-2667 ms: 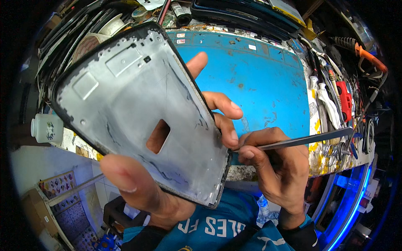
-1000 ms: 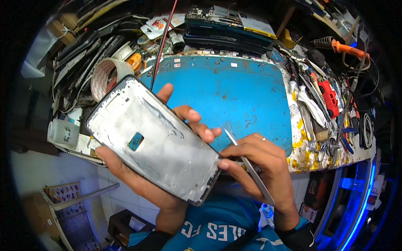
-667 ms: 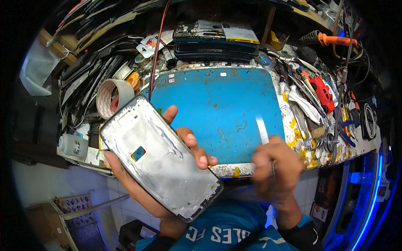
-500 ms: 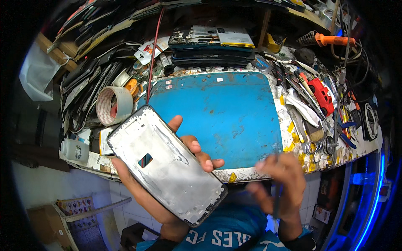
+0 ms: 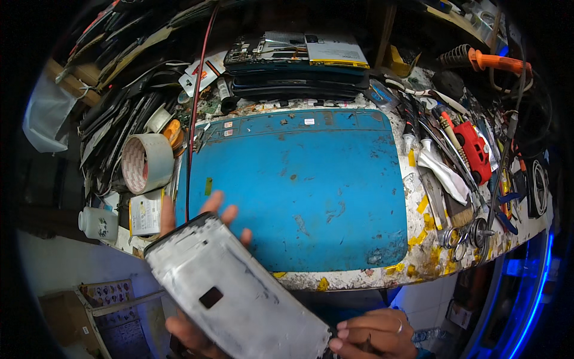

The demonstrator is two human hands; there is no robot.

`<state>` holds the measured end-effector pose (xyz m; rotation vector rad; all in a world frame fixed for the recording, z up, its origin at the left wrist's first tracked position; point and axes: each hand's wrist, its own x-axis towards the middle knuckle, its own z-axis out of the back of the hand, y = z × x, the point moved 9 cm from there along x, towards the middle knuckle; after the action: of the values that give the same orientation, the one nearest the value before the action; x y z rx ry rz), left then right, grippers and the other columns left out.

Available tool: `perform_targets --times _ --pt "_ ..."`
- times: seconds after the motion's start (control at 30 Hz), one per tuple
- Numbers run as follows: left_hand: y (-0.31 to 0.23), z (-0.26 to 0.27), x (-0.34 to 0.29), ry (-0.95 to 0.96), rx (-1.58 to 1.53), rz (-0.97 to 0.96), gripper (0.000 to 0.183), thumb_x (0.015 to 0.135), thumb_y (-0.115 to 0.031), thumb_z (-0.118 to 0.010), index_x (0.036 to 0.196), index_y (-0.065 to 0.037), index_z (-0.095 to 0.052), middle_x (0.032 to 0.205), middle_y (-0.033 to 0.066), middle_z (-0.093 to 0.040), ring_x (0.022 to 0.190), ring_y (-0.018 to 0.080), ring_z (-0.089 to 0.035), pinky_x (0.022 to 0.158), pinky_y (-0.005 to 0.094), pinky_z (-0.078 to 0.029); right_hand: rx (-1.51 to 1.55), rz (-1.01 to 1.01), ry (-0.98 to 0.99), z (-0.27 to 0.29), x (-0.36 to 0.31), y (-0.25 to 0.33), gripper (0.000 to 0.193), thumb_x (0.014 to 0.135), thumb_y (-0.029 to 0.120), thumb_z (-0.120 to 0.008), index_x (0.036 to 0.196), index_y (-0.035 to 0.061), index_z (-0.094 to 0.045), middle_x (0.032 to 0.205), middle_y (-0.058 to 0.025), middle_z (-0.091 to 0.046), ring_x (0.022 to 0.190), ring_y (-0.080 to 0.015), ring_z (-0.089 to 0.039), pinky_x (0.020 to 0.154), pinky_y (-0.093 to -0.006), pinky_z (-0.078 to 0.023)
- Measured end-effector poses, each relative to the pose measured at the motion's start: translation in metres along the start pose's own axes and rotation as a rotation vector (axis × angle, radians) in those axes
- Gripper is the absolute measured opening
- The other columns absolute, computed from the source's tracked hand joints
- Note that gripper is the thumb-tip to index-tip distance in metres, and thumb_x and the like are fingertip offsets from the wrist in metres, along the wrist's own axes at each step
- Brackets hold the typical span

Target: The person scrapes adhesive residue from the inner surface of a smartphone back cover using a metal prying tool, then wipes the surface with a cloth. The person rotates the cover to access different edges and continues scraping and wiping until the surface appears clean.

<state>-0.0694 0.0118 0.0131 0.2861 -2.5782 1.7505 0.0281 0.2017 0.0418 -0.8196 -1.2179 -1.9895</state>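
Head view: phone frame (image 5: 245, 278) is held up at the near left of the tabletop (image 5: 359, 279), silver-grey inner face toward the camera, dark rim at its upper end, rectangular hole through the plate. It sits tilted, upper end to the left, lower end down toward the right hand (image 5: 379, 335).

Left hand (image 5: 186, 332) has it from behind: thumb side at the left edge, fingers (image 5: 229, 213) spread and showing past the upper end and right edge, holding the frame.

Right hand, ring on one finger, is at the lower right corner, fingers bent and bunched. Can't tell whether they grip that corner or only touch it; dim and partly cut off there.

Blue mat (image 5: 293, 197) lies on the tabletop beyond the frame. Left of mat: tape roll (image 5: 147, 163), whitish bottle (image 5: 98, 224). Behind: stack of dark panels (image 5: 296, 81). Right: red toy car (image 5: 474, 153), brush (image 5: 460, 216), metal rings (image 5: 457, 250).
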Motion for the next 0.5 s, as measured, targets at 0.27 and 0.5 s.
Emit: perform_targets --times 0.27,0.5 --pt "-0.005 0.021 0.01 -0.084 0.674 -0.193 0.11 0.084 -0.068 -0.059 0.149 0.012 -0.021 0.149 0.0254 -0.035 0.14 0.033 -0.034 0.115 0.0483 -0.028 -0.157 -0.305 0.147 -0.017 -0.013 -0.026 0.024 0.081 0.013 -0.077 0.104 0.0185 -0.076 0.088 0.0061 -0.066 0.082 -0.0083 -0.064 0.061 -0.0231 -0.043" --pt "-0.031 -0.043 -0.03 0.619 1.194 -0.71 0.072 0.071 -0.084 -0.055 0.104 -0.02 -0.061 0.113 0.0057 -0.065 0.111 0.0267 -0.059 0.108 0.0774 -0.021 -0.227 -0.26 0.258 -0.027 -0.01 -0.024 0.023 0.082 0.017 -0.075 0.104 0.0205 -0.076 0.091 0.0086 -0.067 0.08 -0.0062 -0.061 0.063 -0.025 -0.038"
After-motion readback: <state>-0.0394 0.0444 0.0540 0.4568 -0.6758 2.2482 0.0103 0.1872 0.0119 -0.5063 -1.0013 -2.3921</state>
